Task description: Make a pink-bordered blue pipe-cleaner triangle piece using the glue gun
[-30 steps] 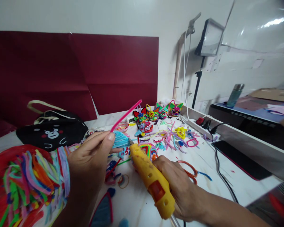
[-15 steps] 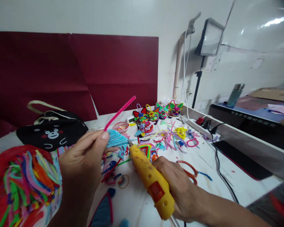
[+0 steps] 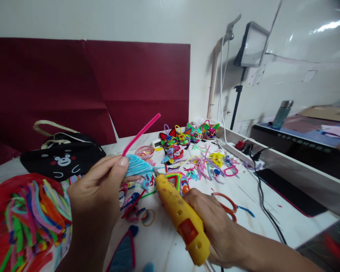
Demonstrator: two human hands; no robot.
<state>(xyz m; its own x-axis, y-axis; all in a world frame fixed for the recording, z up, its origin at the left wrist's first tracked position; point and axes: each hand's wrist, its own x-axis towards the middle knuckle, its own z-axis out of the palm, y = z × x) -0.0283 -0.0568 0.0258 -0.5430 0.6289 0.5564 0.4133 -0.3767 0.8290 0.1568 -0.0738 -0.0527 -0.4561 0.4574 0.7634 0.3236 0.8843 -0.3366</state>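
My left hand [image 3: 102, 185] pinches a light-blue piece made of pipe cleaners [image 3: 138, 166] laid side by side. A pink pipe cleaner [image 3: 141, 133] sticks up from the same grip, its free end pointing up and right. In my right hand [image 3: 215, 223] is a yellow hot glue gun [image 3: 183, 219], its fingers wrapped round the handle. The nozzle is at the right end of the blue piece; whether it touches cannot be made out. Below, a dark-blue ear shape with a pink edge [image 3: 123, 251] lies on the table.
A red bag of colourful pipe cleaners [image 3: 34, 215] lies left, before a black bag [image 3: 62, 158]. Several pipe-cleaner masks [image 3: 181, 138] stand behind loose scraps [image 3: 206, 166]. Orange-handled scissors [image 3: 228, 202], a black phone [image 3: 289, 190] and a power strip [image 3: 248, 155] with cables are on the right.
My left hand and the blue piece have shifted very slightly left, and the pink pipe cleaner's tip with them. The glue gun has stayed nearly still.
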